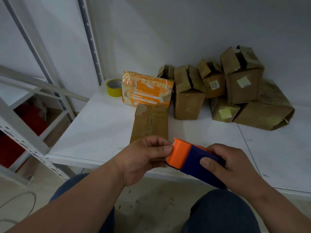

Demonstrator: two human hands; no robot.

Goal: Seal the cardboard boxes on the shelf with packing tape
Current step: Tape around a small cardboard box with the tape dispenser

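Two hands work here: my left hand (148,155) pinches the tape end at the orange-and-blue plastic tape dispenser (193,161), which my right hand (230,167) grips, above the long brown cardboard box (151,122) on the white shelf (94,132). Pulled crooked, the tape might wrinkle or stick to itself.

We see a blue-and-orange tape dispenser (193,161) held above the white shelf's (101,128) front edge, before a flat brown cardboard box (150,123); more boxes (235,91) are piled behind.
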